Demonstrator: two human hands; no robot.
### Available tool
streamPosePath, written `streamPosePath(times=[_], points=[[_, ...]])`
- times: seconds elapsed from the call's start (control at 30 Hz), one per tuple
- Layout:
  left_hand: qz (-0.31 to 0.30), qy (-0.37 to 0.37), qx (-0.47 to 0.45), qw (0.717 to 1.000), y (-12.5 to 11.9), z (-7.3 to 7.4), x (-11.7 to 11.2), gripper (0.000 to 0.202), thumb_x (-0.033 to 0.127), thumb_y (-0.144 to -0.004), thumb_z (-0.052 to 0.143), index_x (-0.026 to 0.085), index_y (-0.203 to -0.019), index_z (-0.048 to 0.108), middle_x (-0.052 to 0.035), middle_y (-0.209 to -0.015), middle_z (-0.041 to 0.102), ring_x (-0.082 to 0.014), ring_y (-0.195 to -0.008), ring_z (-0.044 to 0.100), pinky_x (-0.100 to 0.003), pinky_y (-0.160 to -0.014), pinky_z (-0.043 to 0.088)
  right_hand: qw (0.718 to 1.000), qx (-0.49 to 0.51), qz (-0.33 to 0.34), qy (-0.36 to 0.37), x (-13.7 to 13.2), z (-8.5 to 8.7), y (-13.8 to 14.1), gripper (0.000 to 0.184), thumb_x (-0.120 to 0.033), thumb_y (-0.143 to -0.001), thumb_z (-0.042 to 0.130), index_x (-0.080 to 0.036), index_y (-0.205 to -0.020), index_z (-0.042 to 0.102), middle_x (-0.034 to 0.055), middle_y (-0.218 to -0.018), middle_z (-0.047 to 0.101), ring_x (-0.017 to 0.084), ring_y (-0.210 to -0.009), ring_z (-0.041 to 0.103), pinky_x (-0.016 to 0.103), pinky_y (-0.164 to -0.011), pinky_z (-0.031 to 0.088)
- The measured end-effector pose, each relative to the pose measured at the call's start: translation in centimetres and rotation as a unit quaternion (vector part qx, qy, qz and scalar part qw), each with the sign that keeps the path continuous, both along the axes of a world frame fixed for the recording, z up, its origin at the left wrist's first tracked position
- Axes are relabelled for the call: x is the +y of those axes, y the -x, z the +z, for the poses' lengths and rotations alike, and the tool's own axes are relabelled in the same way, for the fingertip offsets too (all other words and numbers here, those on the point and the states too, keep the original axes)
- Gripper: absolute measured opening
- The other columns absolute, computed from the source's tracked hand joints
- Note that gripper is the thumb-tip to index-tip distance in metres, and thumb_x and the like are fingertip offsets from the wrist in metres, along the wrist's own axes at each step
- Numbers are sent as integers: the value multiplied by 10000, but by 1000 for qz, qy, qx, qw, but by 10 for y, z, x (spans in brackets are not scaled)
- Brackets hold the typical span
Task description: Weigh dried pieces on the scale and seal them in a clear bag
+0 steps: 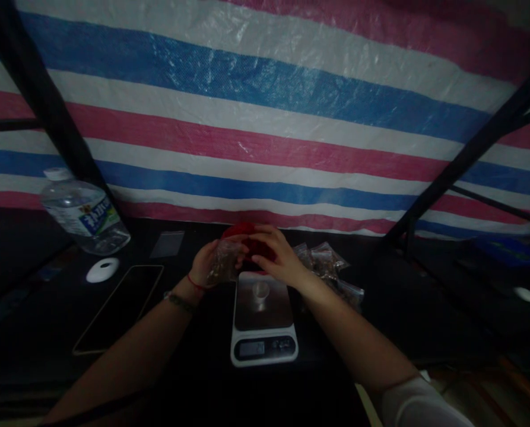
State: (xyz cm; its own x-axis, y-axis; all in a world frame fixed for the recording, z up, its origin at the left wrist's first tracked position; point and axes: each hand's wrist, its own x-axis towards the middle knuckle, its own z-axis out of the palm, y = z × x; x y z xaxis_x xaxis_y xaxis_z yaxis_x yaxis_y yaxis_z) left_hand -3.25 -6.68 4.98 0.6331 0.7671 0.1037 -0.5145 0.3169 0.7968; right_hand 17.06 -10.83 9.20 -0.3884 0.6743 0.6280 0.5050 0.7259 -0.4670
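Observation:
My left hand [206,264] is closed round a small clear plastic bag [222,265] with brownish contents, held just behind a white kitchen scale [263,320]. My right hand [277,256] reaches over the scale's far edge, fingers curled on a red container [243,233] and touching the bag's top. A small metal cup [260,292] stands on the scale's steel platform. The scale's display is dim and unreadable.
A pile of filled clear bags [329,267] lies right of the scale. On the left are a dark phone [121,307], a white oval object [102,270], a water bottle [83,212] and a flat empty bag [167,244]. A striped tarp [265,118] backs the dark table.

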Motion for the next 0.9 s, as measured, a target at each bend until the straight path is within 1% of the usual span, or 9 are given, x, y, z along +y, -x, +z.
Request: streamPosePath(times=[0.1,0.23,0.3,0.4,0.5,0.6,0.67,0.8,0.9], points=[[5,-3,10,1000,4,-6,1,510,596,-764,459,164,-998,593,-69,-767,628,-180,-617,596,-304,-523,484,996,-74,37,18,19,20,21,363,-333,-791,674,-281,-1143,604,63,-1330,475,243,-1273,404,476,-1055,334],[19,-5,9,1000,6,-10,5,491,615,-786,452,180,-967,591,-52,-733,631,-199,-631,619,-330,-534,504,978,-170,96,73,40,34,39,74,-208,-789,669,-192,-858,688,60,-1155,602,202,-1089,554,403,-986,411],[47,-8,4,999,6,-11,7,539,658,-788,442,182,-985,598,-63,-784,657,-208,-679,636,-349,-588,521,979,-160,99,78,46,36,39,24,-169,-785,663,-181,-774,681,48,-1084,628,176,-1012,586,358,-936,447],[105,-17,-21,994,4,-13,11,627,717,-760,453,179,-1037,619,-97,-973,680,-233,-888,648,-370,-754,528,995,-83,29,50,51,38,32,22,-177,-781,669,-188,-797,679,40,-1021,641,172,-994,587,357,-923,450],[139,-47,-24,989,1,-18,15,542,597,-708,644,182,-1058,637,-99,-1094,665,-238,-1014,618,-367,-857,501,997,-68,2,42,51,38,21,39,-173,-778,668,-195,-809,677,35,-965,652,172,-947,597,361,-893,460],[141,-67,35,987,-2,-24,17,437,351,-649,781,193,-1035,650,-73,-1047,685,-214,-914,649,-353,-805,514,997,-61,-6,40,47,38,14,46,-168,-788,652,-200,-811,676,33,-958,657,169,-933,598,356,-875,465],[132,-83,88,984,-5,-26,16,413,279,-622,804,176,-996,665,-68,-977,703,-201,-830,661,-332,-744,521,997,-61,-8,46,45,37,13,61,-152,-777,654,-196,-813,678,35,-944,662,169,-917,601,350,-860,468],[140,-135,167,967,-14,-20,14,370,292,-606,808,139,-920,687,-82,-899,724,-209,-780,666,-350,-754,523,992,-62,-28,103,44,35,9,80,-150,-760,648,-180,-822,690,38,-851,673,166,-800,613,325,-767,486],[167,-163,203,951,-21,-6,13,405,337,-605,798,135,-933,675,-87,-941,724,-237,-854,668,-400,-834,512,987,1,-63,145,45,37,-3,257,-207,-789,620,-190,-1043,661,48,-912,686,164,-807,624,317,-763,486]])
